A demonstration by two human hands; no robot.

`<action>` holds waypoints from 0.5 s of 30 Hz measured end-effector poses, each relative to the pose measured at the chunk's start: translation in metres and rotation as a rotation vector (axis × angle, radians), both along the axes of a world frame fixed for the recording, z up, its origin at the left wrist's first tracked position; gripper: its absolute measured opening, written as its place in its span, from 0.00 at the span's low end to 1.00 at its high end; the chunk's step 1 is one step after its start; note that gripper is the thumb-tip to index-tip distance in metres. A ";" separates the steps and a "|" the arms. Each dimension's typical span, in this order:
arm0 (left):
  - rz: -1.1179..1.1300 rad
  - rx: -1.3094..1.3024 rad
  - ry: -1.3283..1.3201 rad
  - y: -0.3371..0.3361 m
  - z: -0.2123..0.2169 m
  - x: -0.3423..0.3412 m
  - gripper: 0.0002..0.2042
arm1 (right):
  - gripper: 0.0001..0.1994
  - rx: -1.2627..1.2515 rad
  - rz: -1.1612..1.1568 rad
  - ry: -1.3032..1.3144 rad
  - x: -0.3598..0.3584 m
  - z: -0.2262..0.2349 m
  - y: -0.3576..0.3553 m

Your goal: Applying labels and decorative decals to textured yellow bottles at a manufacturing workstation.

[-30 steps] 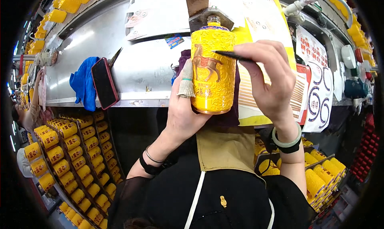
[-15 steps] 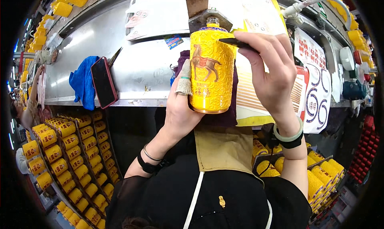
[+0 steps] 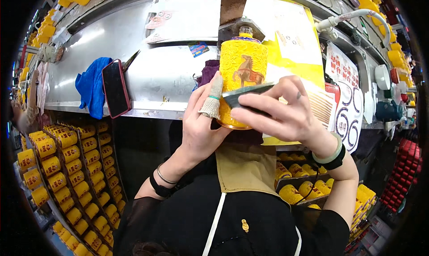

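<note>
A yellow embossed bottle [image 3: 232, 61] with a clear neck lies before me, its neck pointing away. A brown horse picture [image 3: 248, 72] with a red saddle is on its upper side. My left hand [image 3: 199, 127] grips the bottle's left side near its base; a knitted finger sleeve with a green band covers one finger. In my right hand [image 3: 286, 111] is a dark, flat scraper [image 3: 250, 96], pinched between thumb and fingers. Its edge lies across the bottle just below the horse, and the hand hides the bottle's lower right part.
Left on the metal bench are a phone [image 3: 117, 88], a blue cloth [image 3: 93, 84] and printed sheets [image 3: 181, 19]. Decal sheets [image 3: 346, 115] and a white pipe [image 3: 353, 17] are at the right. Yellow containers fill racks [image 3: 71, 166] below the bench. A dark purple cloth [image 3: 210, 73] lies beside the bottle.
My right hand has come down and left, bringing the scraper from the bottle's upper right to across its lower front. The bottle has turned, so the horse now faces further right.
</note>
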State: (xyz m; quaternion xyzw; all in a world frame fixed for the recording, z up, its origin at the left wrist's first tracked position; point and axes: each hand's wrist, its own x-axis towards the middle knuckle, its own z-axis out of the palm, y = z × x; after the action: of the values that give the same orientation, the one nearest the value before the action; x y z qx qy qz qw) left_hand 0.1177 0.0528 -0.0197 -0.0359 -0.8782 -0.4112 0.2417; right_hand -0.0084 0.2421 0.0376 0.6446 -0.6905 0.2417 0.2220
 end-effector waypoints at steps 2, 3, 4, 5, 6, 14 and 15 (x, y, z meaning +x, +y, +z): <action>-0.002 -0.022 0.025 0.001 -0.002 0.000 0.43 | 0.17 0.065 -0.073 -0.094 0.005 0.014 -0.006; 0.005 0.040 0.002 0.003 -0.003 0.000 0.43 | 0.16 0.005 -0.188 -0.101 -0.007 0.012 -0.015; 0.004 0.101 -0.020 0.006 -0.003 0.000 0.44 | 0.16 -0.057 -0.309 -0.107 -0.025 0.010 -0.023; 0.020 0.155 -0.045 0.005 -0.004 0.002 0.44 | 0.15 -0.049 -0.354 -0.066 -0.039 0.018 -0.028; 0.008 0.201 -0.049 0.007 -0.004 0.002 0.46 | 0.15 -0.088 -0.376 0.099 -0.055 0.021 -0.026; -0.001 0.208 -0.021 0.006 -0.008 0.001 0.51 | 0.15 0.083 -0.123 -0.099 -0.006 0.021 -0.035; 0.001 0.241 -0.001 0.009 -0.007 0.000 0.53 | 0.14 0.017 -0.207 -0.089 -0.027 0.018 -0.039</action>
State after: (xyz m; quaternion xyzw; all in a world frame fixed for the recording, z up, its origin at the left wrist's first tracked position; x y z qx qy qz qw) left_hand 0.1178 0.0613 -0.0265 -0.0059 -0.8226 -0.5137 0.2439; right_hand -0.0355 0.2035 0.0558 0.5603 -0.7646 0.2400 0.2092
